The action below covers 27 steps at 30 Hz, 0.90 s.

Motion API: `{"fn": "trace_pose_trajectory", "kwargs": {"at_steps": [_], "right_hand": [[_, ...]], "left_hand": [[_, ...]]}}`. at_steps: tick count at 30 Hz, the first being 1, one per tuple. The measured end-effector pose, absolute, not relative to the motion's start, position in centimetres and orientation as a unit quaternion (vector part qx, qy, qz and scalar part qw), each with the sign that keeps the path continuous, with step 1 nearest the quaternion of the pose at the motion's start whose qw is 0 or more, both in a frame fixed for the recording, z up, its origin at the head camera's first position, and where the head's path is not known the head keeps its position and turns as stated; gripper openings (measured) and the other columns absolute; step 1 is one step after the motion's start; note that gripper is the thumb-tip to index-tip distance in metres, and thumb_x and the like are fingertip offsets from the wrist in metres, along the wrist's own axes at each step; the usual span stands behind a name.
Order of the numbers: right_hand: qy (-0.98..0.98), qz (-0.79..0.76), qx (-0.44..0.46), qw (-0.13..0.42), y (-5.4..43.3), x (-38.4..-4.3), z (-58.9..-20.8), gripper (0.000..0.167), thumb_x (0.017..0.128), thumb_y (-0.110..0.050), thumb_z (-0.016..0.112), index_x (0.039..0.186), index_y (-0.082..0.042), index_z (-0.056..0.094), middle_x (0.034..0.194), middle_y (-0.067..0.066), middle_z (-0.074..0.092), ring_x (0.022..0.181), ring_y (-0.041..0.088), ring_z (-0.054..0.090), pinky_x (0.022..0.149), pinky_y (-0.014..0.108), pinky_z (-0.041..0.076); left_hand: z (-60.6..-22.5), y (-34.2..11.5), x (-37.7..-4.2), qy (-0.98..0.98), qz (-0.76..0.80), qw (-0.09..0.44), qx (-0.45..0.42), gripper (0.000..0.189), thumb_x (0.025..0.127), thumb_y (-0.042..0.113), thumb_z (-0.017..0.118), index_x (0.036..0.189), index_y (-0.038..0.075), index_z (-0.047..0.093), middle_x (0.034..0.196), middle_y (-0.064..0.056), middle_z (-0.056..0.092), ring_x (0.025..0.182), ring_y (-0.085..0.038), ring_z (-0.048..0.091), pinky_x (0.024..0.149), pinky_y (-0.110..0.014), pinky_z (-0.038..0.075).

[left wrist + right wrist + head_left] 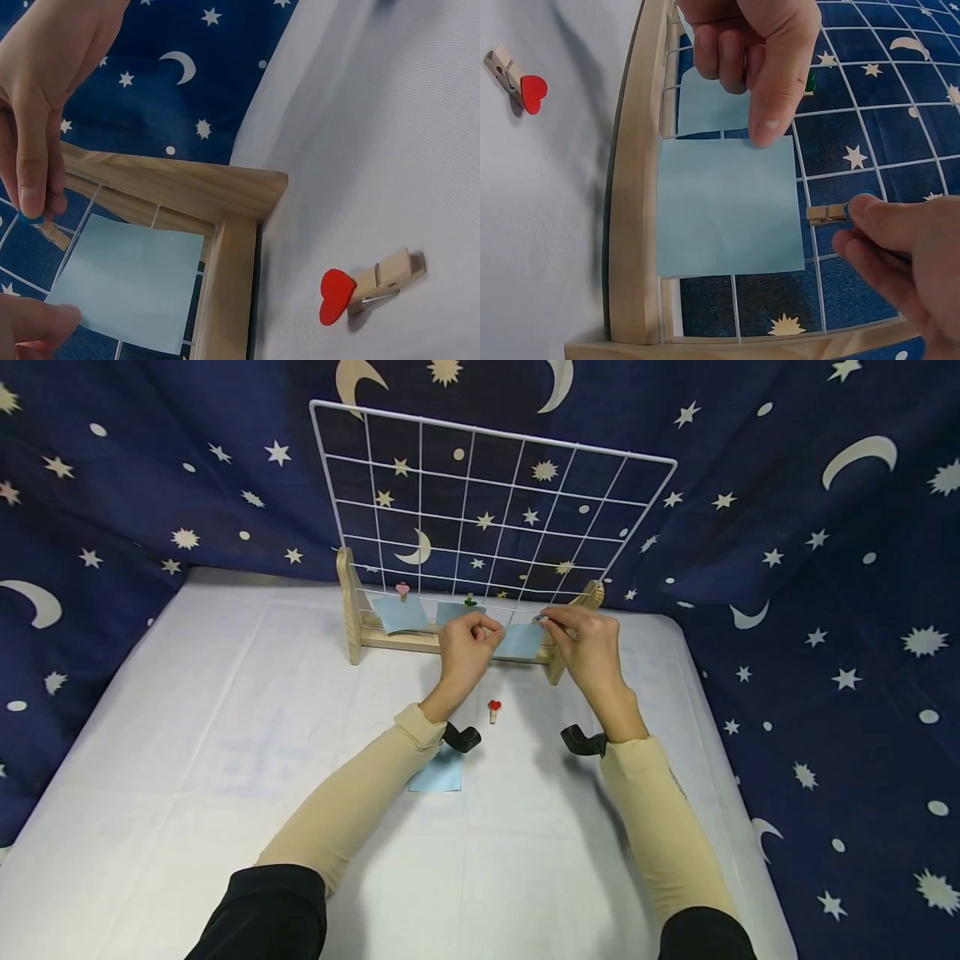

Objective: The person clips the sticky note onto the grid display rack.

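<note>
A light blue paper square (519,642) lies against the lower part of a white wire grid (491,514). My left hand (463,652) pinches the square at its upper left corner, with the thumb over its front in the right wrist view. To the right, my right hand (588,643) pinches a small wooden clothespin (827,214) by its blue-topped end. The clothespin's wooden tip points at the square's upper edge, with a small gap between them in the right wrist view.
A wooden stand (401,640) bears the grid. Further left, a pink-heart clothespin (402,591) and a green-topped clip (470,601) hold two more blue squares on it. A red-heart clothespin (494,710) and another blue square (438,774) lie on the white tablecloth. Behind hangs star-patterned cloth.
</note>
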State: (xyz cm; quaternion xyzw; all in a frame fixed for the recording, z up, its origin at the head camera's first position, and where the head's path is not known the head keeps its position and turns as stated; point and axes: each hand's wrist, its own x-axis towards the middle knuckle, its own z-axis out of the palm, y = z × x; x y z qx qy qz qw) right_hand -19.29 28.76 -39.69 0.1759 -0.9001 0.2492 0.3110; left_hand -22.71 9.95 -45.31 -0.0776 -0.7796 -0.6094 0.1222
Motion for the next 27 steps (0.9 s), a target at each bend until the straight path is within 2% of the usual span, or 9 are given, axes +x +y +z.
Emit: {"fn": "trace_pose_trajectory", "kwargs": {"at_steps": [5,16,27], "right_hand": [[-0.898,0.245,0.176,0.32,28.8,-19.6,-39.6,0.014,0.092,-0.009,0.081,0.102,0.001,0.083,0.1,0.016,0.081,0.09,0.034,0.078,0.075,0.046,0.062],[-0.894,0.246,0.178,0.328,28.7,-20.4,-39.7,0.014,0.091,-0.01,0.082,0.101,0.001,0.083,0.099,0.017,0.08,0.093,0.035,0.078,0.081,0.048,0.062],[-0.901,0.235,0.171,0.322,28.5,-21.0,-39.8,0.013,0.091,-0.009,0.082,0.1,0.001,0.083,0.098,0.016,0.081,0.091,0.035,0.079,0.078,0.048,0.063]], "left_hand": [[-45.2,10.1,-22.7,-0.784,-0.605,0.122,-0.068,0.006,0.089,0.009,0.084,0.084,0.009,0.08,0.054,0.006,0.043,0.053,-0.011,0.043,0.067,-0.028,0.039],[-45.1,10.5,-22.9,-0.79,-0.599,0.125,-0.043,0.005,0.09,0.012,0.083,0.087,0.01,0.08,0.056,0.008,0.042,0.058,-0.012,0.045,0.066,-0.027,0.037],[-44.9,10.8,-23.0,-0.785,-0.604,0.132,-0.038,0.004,0.091,0.013,0.083,0.088,0.012,0.08,0.053,0.007,0.042,0.055,-0.012,0.045,0.065,-0.027,0.037]]}}
